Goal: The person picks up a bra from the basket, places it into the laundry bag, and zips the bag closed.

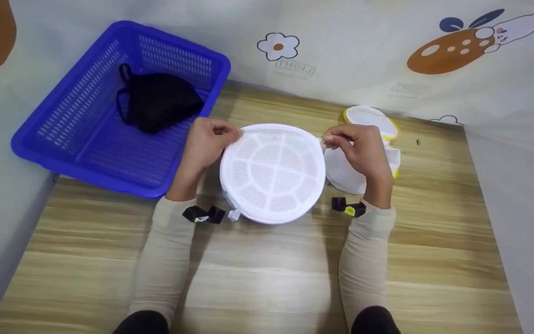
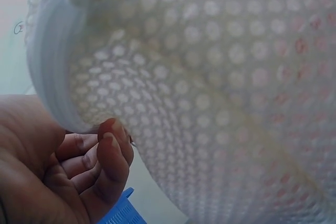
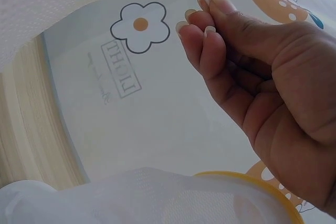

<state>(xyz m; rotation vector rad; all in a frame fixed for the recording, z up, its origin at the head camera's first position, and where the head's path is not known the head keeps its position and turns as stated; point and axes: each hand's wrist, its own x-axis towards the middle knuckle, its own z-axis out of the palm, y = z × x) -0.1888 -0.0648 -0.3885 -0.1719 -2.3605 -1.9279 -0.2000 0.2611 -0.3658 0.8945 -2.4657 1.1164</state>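
Both hands hold up a round white mesh laundry bag (image 1: 274, 174), its rim stiff and its face patterned with mesh panels. My left hand (image 1: 206, 143) pinches the rim at the upper left; the left wrist view shows thumb and fingertips at the bag's edge, beside the mesh (image 2: 173, 114). At the upper right, my right hand (image 1: 362, 147) pinches a small white bit at the bag's edge between thumb and forefinger, while its other fingers curl in. A white tab (image 1: 234, 214) hangs from the lower left of the rim.
A blue plastic basket (image 1: 109, 178) on the left contains a black cloth item (image 1: 162, 99) with straps. Behind the right hand lie more white mesh pieces (image 1: 371, 117) with yellow trim. A printed sheet (image 1: 350, 51) rises behind the wooden table (image 1: 267, 278).
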